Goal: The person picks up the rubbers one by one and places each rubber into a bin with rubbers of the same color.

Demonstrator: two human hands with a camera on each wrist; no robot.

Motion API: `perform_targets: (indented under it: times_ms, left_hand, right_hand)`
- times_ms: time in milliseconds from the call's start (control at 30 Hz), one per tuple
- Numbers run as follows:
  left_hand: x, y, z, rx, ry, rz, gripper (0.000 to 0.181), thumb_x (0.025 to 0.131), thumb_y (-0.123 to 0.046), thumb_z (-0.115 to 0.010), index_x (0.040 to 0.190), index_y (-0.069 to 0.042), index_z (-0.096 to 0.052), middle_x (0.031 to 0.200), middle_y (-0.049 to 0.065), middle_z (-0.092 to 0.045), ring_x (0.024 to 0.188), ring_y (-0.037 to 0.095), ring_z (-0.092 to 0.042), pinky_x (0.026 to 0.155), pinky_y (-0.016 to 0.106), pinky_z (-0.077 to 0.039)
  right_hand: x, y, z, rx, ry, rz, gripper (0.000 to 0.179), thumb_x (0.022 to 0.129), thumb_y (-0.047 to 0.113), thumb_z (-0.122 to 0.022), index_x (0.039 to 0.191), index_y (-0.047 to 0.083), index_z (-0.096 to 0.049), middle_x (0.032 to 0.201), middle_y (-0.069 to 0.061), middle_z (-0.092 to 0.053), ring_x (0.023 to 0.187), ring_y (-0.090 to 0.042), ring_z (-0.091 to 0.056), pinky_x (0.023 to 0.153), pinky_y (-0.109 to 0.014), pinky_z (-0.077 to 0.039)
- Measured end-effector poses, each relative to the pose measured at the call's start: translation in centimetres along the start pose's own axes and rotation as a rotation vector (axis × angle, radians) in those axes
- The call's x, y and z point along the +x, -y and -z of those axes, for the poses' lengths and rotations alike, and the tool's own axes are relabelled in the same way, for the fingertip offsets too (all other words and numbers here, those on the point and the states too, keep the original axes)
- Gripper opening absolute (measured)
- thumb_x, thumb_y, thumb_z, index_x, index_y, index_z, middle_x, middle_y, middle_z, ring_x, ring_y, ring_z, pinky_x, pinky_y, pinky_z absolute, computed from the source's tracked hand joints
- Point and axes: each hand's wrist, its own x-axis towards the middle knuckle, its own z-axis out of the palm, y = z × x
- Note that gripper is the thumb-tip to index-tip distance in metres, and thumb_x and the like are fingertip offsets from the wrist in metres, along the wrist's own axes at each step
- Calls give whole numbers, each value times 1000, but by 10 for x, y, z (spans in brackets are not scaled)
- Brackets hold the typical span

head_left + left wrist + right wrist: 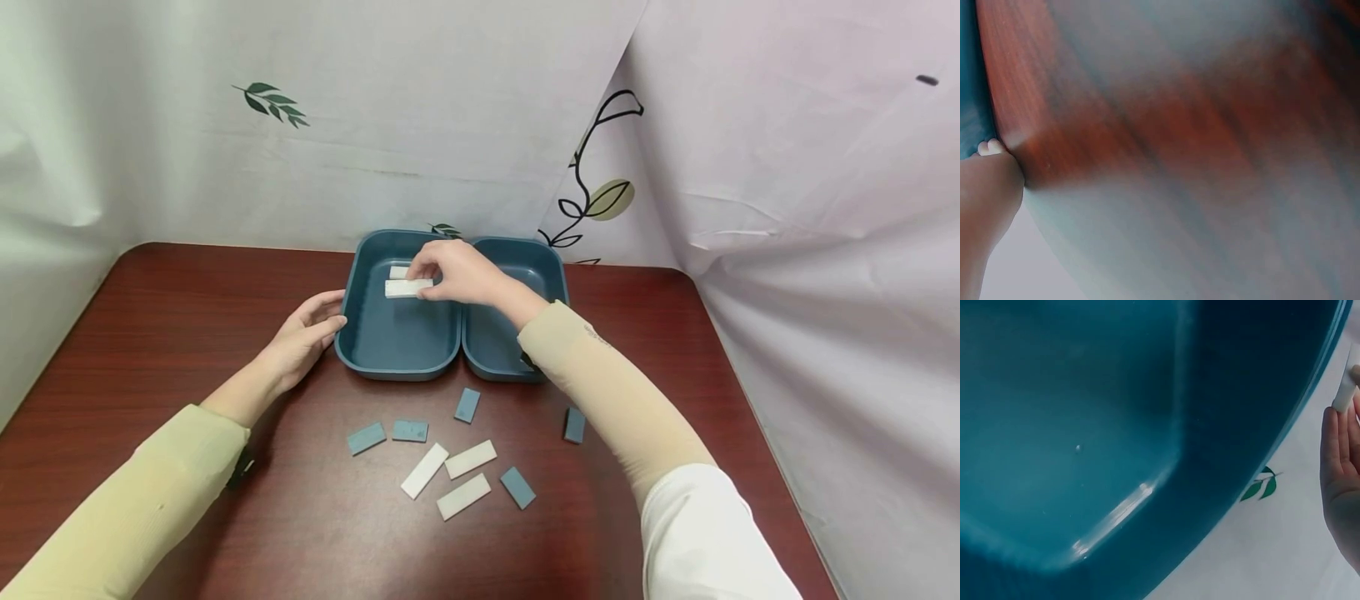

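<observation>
White block (402,289) pinched in my right hand (467,275), I should lay it flat in the tray (397,340) left of frame centre, left hand (297,342) uncurled against its side.

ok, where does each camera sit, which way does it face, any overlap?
Head: worn on the head, facing forward and down at the glossy red-brown wooden table and two rounded blue trays; shows both sleeved arms, left hand, right hand.
Left wrist: on that wrist, facing mostly table, blurred; part of the left hand at the left edge.
Right wrist: on that wrist, facing into a tray; right hand at the right edge.
Shared: head and right wrist both show the right hand pinching a thin white rectangular block.
</observation>
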Motion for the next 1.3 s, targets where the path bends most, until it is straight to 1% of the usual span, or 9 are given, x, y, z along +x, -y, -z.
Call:
perform_targets:
  times_ms: [167,333,467,667,967,1300]
  left_hand:
    - [1,1,0,-7,3,-11,34,109,-7,-56,138,-24,-52,127,-9,-59,111,1,-63,94,12,-52]
    - [1,0,1,11,2,10,35,110,-9,-57,140,-24,-50,128,-8,-57,112,1,-61,95,12,-51]
    - [1,0,1,22,0,22,36,110,-10,-57,142,-24,-49,129,-8,-55,113,1,-60,96,11,-50]
    - [1,0,1,23,-1,17,36,110,-10,-57,142,-23,-49,127,-9,-58,113,1,-61,96,11,-50]
    - [0,-1,1,19,-2,22,35,110,-10,-57,141,-25,-50,127,-9,-57,113,2,-61,96,12,-51]
    - [0,-1,1,28,0,21,37,110,-10,-57,144,-22,-48,129,-9,-56,114,1,-60,96,12,-51]
  right_hand:
    - [9,-2,-5,-39,44,-16,23,99,13,-76,122,8,-76,122,-10,-72,109,-21,-68,96,-29,-56]
    - [14,-6,-11,-79,94,-36,25,101,15,-75,125,9,-75,126,-9,-70,112,-21,-67,98,-30,-55]
    - [16,-10,-15,-108,120,-36,25,101,17,-74,126,10,-75,127,-9,-70,113,-21,-67,99,-32,-55]
    - [20,-14,-19,-114,132,-42,26,101,17,-74,127,10,-75,128,-9,-70,114,-22,-68,99,-32,-56]
    - [26,-16,-25,-96,139,-32,26,101,17,-75,126,9,-75,129,-10,-70,113,-22,-69,98,-31,-56]
    - [32,-19,-33,-130,164,-25,25,102,19,-73,126,11,-76,128,-8,-71,112,-19,-68,97,-31,-56]
